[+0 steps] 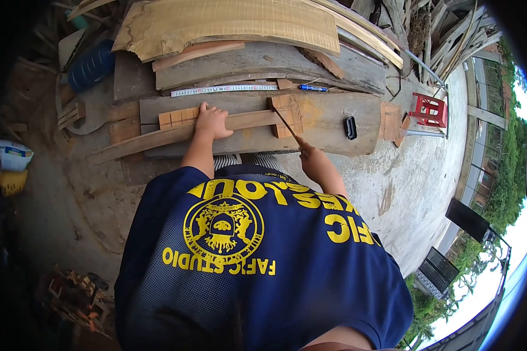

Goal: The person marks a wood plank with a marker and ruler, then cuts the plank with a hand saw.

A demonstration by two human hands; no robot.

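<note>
My left hand presses down on a long narrow wooden strip, its fingers over the strip and beside a small marked block. The strip's right end rests on another marked block. In my right hand is the handle of a thin tool, whose dark blade lies across that block at the strip's end. Both blocks sit on a thick grey plank. What kind of blade it is, I cannot make out.
Behind lie a measuring tape, a blue marker and a broad board. A black oval object sits on the plank's right part. A red stool stands right; a blue jug lies left.
</note>
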